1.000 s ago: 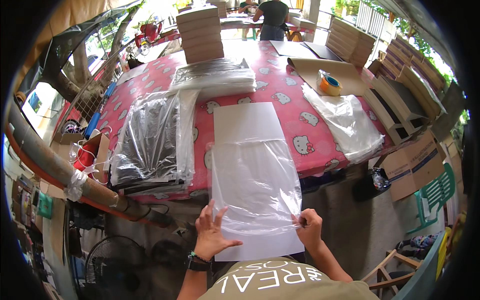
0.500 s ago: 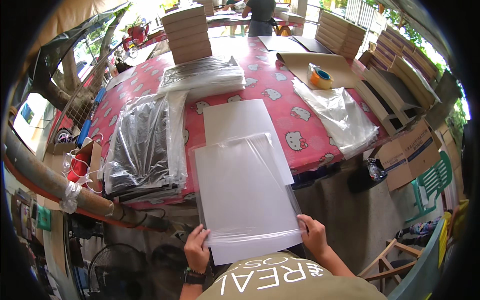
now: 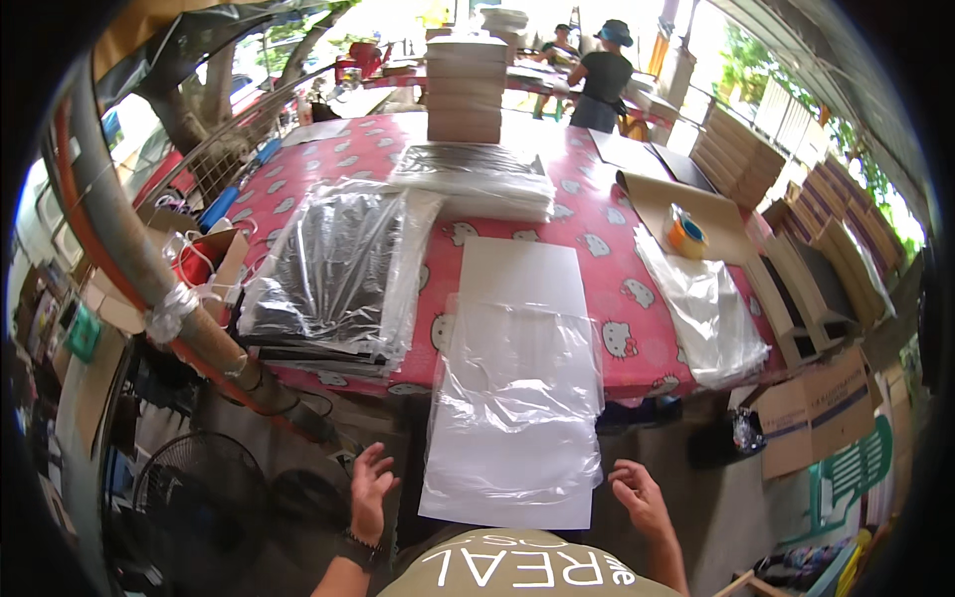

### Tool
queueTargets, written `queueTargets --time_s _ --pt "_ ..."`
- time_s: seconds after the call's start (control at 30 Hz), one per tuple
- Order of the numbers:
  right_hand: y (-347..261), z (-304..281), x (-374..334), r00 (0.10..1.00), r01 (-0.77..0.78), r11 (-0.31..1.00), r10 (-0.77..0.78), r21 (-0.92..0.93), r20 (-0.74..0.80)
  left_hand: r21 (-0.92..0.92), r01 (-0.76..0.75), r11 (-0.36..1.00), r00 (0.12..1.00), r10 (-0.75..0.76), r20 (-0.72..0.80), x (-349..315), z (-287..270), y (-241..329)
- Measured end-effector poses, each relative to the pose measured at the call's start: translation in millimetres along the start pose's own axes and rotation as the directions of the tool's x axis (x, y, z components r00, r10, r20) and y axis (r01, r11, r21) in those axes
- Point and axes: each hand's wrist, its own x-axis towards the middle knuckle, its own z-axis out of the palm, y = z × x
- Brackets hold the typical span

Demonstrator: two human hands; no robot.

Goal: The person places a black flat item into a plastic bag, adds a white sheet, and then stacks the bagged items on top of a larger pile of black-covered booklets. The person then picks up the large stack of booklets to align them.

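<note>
Left hand (image 3: 372, 490) and right hand (image 3: 642, 497) have let go of the plastic sleeve (image 3: 512, 393), lower centre, fingers loosely apart and empty, leaving the white sheet (image 3: 509, 511) unheld, its lower end uncovered.

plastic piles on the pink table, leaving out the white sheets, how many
3: the black pile at left, the glossy pile farther back, and the clear pile at right. Others may be hidden.
</note>
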Motion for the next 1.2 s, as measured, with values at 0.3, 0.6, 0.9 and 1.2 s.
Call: queueTargets --time_s 0.3,0.6,0.9,1.2 --pt "22.3 37.4 -16.0 0.946 -0.284 0.908 0.214 0.307 0.242 0.12 0.394 0.911 0.874 -0.412 0.259 -17.9 16.2 1.5" --pt "-5.2 67.4 43.1 0.976 -0.123 0.884 0.024 0.452 0.217 0.026 -0.015 1.0 0.978 0.009 0.208 29.7 36.0 95.2" --pt "-62.7 187.3 167.6 0.884 -0.178 0.896 -0.037 0.408 0.467 -0.17 -0.387 0.906 0.847 0.276 -0.454 91.3 -24.5 110.9" --pt "-87.6 270.4 225.1 0.882 0.004 0.976 -0.105 0.216 0.458 0.905 -0.186 0.382 0.433 0.859 -0.274 130.5 -43.8 91.0"
